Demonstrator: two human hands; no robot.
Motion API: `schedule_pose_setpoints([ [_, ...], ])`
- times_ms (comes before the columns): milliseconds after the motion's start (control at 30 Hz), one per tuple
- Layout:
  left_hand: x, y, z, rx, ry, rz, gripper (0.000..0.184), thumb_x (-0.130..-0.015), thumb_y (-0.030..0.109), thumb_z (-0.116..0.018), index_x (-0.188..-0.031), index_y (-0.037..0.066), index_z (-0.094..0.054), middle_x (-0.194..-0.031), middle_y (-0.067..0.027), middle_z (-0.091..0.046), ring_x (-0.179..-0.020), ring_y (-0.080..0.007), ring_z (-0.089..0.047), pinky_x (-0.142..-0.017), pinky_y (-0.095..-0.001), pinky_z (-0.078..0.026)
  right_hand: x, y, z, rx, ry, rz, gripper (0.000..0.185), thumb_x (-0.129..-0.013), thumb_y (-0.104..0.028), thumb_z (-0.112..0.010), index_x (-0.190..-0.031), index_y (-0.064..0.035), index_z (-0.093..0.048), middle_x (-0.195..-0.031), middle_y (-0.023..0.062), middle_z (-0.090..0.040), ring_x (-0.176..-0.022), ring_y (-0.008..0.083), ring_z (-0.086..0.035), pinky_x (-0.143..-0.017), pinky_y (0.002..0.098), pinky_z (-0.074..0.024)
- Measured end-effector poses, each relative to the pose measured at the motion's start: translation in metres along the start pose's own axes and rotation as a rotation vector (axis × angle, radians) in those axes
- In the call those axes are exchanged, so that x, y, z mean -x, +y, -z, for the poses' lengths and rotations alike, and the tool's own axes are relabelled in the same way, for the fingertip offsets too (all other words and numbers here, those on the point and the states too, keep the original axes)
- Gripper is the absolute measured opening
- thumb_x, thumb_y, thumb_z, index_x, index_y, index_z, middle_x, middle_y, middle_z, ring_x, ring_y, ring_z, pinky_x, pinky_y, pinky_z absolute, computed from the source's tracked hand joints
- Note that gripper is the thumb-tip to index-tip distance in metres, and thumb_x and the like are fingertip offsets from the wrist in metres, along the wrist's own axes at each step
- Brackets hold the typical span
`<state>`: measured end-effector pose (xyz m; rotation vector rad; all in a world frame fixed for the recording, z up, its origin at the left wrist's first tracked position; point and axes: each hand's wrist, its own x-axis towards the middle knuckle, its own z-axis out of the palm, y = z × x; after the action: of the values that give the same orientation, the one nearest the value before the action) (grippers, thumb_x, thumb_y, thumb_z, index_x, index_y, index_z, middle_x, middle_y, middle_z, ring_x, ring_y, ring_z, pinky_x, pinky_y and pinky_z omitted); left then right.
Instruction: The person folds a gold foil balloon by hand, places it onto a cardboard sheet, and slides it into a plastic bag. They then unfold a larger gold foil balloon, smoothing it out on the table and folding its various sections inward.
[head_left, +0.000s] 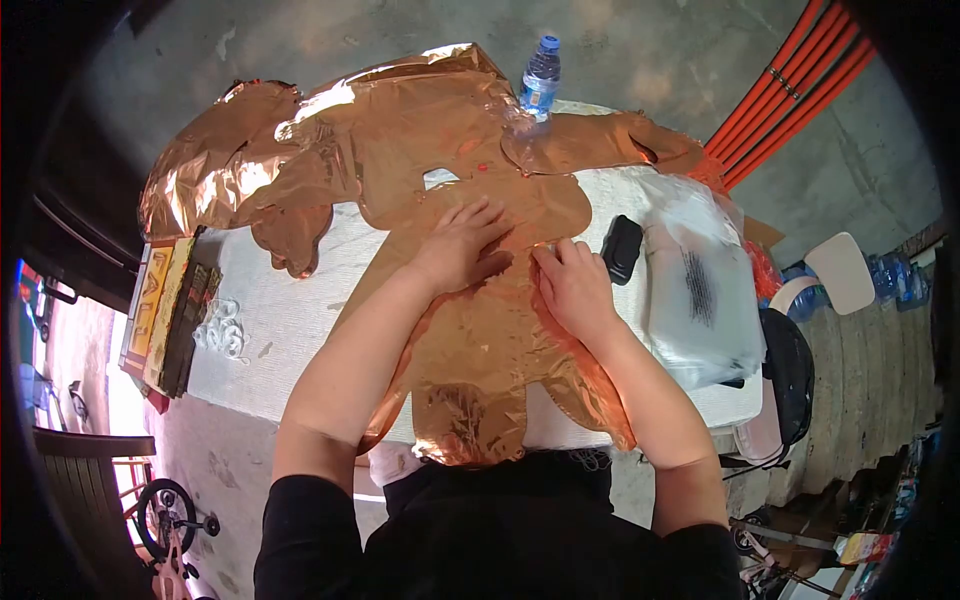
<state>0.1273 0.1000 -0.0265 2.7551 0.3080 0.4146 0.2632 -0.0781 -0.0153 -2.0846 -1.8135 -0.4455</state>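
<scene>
A large flat sheet of shiny copper-coloured foil (470,340) with rounded, cut-out shapes spreads over the white-covered table (270,330) and hangs past its near edge. My left hand (465,245) lies on the middle of the foil with its fingers spread. Just to its right, my right hand (575,285) has bent fingers pressed together at the foil's right edge; its fingertips touch the foil there. More crumpled foil (250,160) stretches to the back left.
A water bottle (541,80) stands at the back edge. On the right are a black case (622,249) and a clear plastic-wrapped pack (695,300). White string (222,330) and boxes (160,310) lie at left. Orange tubes (780,100) rise behind.
</scene>
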Motion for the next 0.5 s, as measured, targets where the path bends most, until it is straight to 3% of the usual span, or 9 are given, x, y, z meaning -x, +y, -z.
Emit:
schedule_pose_setpoints([
  [67, 0.0006, -0.0003, -0.0004, 0.002, 0.005, -0.017, 0.055, -0.087, 0.040, -0.061, -0.132, 0.010, -0.051, -0.145, -0.0119, -0.041, -0.138, -0.0332, -0.029, -0.114, -0.0453, -0.023, 0.0002, -0.0004, 0.0004, -0.009, 0.008, 0.001, 0.030, -0.076, -0.014, -0.063, -0.105, -0.0083, -0.065, -0.091, 0.0078, -0.052, -0.088, 0.0253, -0.052, -0.072, 0.0379, -0.0422],
  [133, 0.0006, -0.0002, -0.0010, 0.006, 0.012, -0.022, 0.054, -0.087, 0.040, -0.062, -0.131, 0.010, -0.052, -0.144, -0.0120, -0.041, -0.138, -0.0338, -0.030, -0.113, -0.0457, -0.023, 0.0005, -0.0005, 0.0002, 0.010, 0.002, -0.002, 0.025, -0.083, -0.016, -0.060, -0.107, -0.0087, -0.065, -0.093, 0.0082, -0.053, -0.086, 0.0265, -0.054, -0.072, 0.0388, -0.0443],
  [500, -0.0004, 0.0009, 0.0005, 0.022, 0.009, -0.009, 0.055, -0.085, 0.038, -0.062, -0.132, 0.010, -0.050, -0.142, -0.0121, -0.042, -0.137, -0.0337, -0.031, -0.113, -0.0463, -0.023, -0.0005, -0.0013, 0.0031, 0.006, 0.015, 0.016, 0.025, -0.084, -0.015, -0.060, -0.108, -0.0078, -0.062, -0.093, 0.0083, -0.054, -0.086, 0.0273, -0.053, -0.072, 0.0397, -0.0437],
])
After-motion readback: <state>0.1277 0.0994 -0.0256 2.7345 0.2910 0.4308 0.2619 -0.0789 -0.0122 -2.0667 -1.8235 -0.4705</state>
